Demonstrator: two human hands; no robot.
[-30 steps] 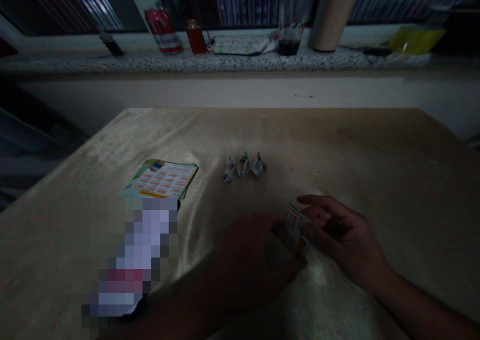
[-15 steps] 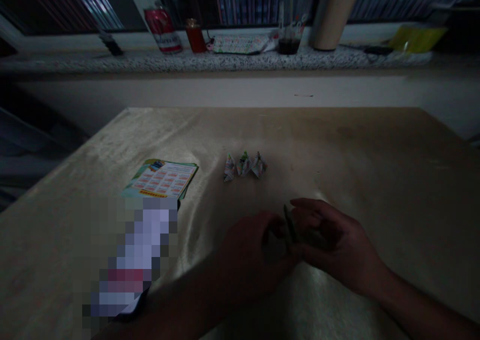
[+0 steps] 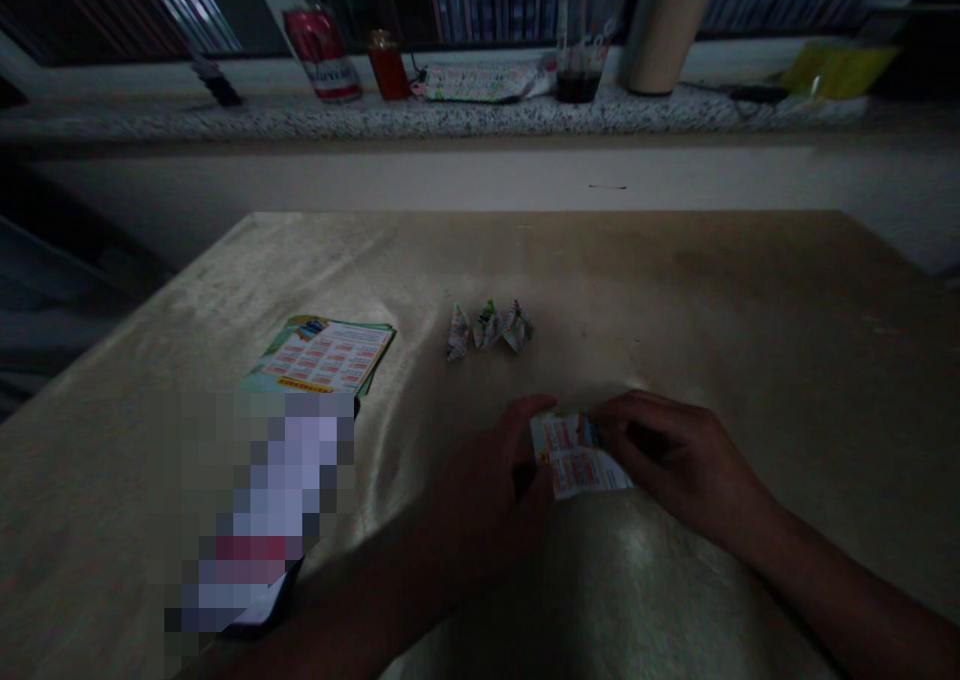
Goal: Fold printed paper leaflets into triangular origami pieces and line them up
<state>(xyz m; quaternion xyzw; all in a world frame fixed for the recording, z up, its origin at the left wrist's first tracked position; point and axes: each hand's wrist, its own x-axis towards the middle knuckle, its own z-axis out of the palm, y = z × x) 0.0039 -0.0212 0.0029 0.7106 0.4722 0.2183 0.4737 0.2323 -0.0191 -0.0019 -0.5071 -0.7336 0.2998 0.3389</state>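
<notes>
A small printed paper slip point(image 3: 576, 457) lies between my hands, low over the beige table point(image 3: 712, 300). My left hand point(image 3: 491, 490) pinches its left edge with thumb and fingers. My right hand point(image 3: 679, 460) has its fingers curled onto the slip's right edge. Both hands are closed on the paper. Three small folded paper pieces point(image 3: 489, 328) sit in a row just beyond my hands.
A stack of printed flyers point(image 3: 322, 355) lies to the left, with a blurred-out object point(image 3: 262, 510) in front of it. Behind the table, a granite sill point(image 3: 450, 118) holds a red can point(image 3: 321, 42), a red jar point(image 3: 387, 65), a cup point(image 3: 581, 55) and a tan cylinder point(image 3: 664, 25).
The paper was turned edge-on between my hands half a second ago. Now it faces up, flatter and wider, and my left thumb has moved up to its left edge.
</notes>
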